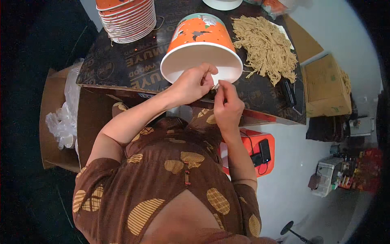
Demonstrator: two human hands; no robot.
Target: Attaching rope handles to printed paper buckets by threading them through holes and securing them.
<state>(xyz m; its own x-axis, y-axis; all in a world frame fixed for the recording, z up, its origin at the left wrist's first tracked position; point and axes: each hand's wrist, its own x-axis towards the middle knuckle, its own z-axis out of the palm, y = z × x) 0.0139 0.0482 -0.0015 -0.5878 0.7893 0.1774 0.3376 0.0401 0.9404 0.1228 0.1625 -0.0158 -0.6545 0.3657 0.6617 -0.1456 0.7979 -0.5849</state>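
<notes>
An orange paper bucket [199, 34] with a white inside lies on its side near the table's front edge, its mouth facing me. At the lower rim of that mouth, my left hand [193, 83] is closed with thumb and fingertips drawn together. Right beside it, my right hand [228, 105] pinches at the same spot. Something small and pale shows between the fingertips, too hidden to name. To the right of the bucket lies a heap of tan cords [266, 46].
A stack of similar buckets [128, 22] stands at the back left of the dark table [118, 67]. A black-handled tool [289, 93] lies near the right edge. Cardboard boxes [327, 87] flank the table. Below right, a phone [264, 151] rests on a red stool [268, 168].
</notes>
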